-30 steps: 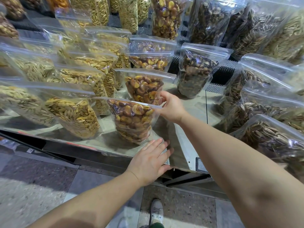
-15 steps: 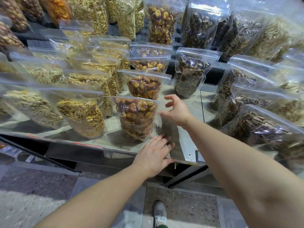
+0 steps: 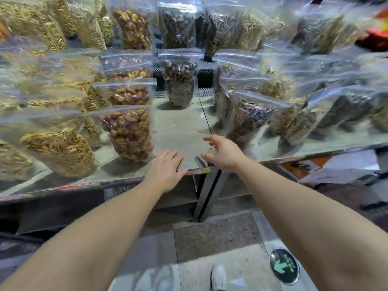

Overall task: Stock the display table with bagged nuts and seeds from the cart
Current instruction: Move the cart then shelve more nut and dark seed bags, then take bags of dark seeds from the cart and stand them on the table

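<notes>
Smeared by motion across the right third: bags (image 3: 344,106) there reduced to grey and tan streaks, contents unreadable. Orange-red shape (image 3: 378,32) at the upper right blurred and cut by the frame edge, identity unclear. Far-left seed bags (image 3: 12,162) cropped by the left border. Both forearms cut off at the bottom corners. Shoes (image 3: 218,277) half out of frame below. Lettering on the green floor sticker (image 3: 284,266) too small to read. Underside of the table (image 3: 180,127) lost in shadow.
</notes>
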Demonstrator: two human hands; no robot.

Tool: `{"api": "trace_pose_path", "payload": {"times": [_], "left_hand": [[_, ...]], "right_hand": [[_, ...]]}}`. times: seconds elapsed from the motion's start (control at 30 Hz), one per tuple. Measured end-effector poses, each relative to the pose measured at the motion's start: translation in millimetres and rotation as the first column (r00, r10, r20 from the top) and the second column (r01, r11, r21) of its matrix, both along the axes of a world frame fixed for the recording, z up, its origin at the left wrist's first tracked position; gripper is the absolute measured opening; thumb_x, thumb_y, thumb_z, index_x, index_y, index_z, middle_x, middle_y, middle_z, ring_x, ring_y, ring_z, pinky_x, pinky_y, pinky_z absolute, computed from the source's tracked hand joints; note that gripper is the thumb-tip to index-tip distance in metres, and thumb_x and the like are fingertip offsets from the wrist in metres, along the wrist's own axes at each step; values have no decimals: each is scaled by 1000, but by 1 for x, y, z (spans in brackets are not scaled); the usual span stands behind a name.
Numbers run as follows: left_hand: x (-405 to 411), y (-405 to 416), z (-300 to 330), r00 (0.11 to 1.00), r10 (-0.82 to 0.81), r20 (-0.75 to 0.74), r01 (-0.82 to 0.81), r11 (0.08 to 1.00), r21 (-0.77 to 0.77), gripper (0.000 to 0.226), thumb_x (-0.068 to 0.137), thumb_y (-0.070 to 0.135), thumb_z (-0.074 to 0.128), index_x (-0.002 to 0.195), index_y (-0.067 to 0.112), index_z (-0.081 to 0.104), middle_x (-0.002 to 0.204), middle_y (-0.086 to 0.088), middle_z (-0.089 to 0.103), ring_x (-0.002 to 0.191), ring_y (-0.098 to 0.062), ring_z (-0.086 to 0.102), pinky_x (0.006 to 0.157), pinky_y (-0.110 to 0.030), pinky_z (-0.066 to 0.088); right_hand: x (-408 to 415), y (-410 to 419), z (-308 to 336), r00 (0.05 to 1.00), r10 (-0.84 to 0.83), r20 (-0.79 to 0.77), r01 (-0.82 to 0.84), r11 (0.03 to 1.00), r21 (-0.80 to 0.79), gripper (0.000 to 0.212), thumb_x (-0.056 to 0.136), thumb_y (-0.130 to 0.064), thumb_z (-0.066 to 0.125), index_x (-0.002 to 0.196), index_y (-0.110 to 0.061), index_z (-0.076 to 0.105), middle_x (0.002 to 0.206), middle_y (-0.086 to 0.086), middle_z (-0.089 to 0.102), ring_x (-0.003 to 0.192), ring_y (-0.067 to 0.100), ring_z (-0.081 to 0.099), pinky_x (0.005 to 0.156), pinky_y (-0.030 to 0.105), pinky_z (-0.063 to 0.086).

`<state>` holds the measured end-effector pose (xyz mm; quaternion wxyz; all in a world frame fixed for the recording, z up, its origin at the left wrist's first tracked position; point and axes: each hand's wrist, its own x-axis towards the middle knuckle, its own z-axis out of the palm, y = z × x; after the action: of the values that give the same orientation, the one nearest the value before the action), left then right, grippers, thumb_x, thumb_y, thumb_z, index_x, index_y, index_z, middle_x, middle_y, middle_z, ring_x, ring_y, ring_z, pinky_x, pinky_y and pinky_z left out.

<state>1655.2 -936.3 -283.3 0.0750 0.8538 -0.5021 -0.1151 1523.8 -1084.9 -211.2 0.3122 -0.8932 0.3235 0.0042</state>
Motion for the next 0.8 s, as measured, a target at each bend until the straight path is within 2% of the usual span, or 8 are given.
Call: {"api": "trace_pose_path", "payload": {"times": [0.13,0.23,0.37,0.5,0.63,0.8], "left_hand": [[-32,-23,20,997,52,62,-56,996,67,57,98,54,44,142,18,47,154,-8,40,143,-30,32,117,-42,24],[-82,-58,34,996,-9,88,4,999,52,60,97,57,43,146,21,42,156,-7,38,145,-29,30,117,-43,25],[-186,-126,59,983,-138,124,133,990,46,60,97,59,42,145,24,43,154,-6,40,143,-30,32,117,-48,26],[-321,-194,79,952,-270,144,263,963,68,61,97,61,39,146,25,43,154,-7,40,142,-30,33,116,-49,27],[-445,-249,92,911,-393,124,388,920,57,54,96,60,40,136,25,52,144,-6,48,135,-30,39,112,-49,30],[-565,-306,104,830,-540,139,537,841,66,60,98,60,37,145,23,43,148,-9,44,136,-33,39,112,-49,32]], "right_hand": [[-54,-6,-8,998,-14,-60,9,997,-79,57,92,-42,63,144,-25,47,145,3,52,133,22,47,108,33,38],[-112,-21,-8,986,-73,-149,37,972,-231,62,93,-54,54,148,-29,40,146,4,48,136,27,41,109,40,37],[-222,-59,0,933,-264,-244,157,910,-384,70,92,-66,43,152,-32,29,156,8,35,145,32,26,115,45,30],[-359,-98,11,853,-447,-270,291,837,-464,69,94,-66,37,152,-32,25,160,11,24,147,35,17,117,52,22],[-487,-123,29,755,-610,-241,461,755,-467,71,95,-66,35,156,-33,19,165,9,12,151,35,6,121,52,11],[-604,-149,36,638,-743,-201,624,652,-431,71,95,-65,34,156,-33,17,166,9,9,152,34,3,121,53,9]]}}
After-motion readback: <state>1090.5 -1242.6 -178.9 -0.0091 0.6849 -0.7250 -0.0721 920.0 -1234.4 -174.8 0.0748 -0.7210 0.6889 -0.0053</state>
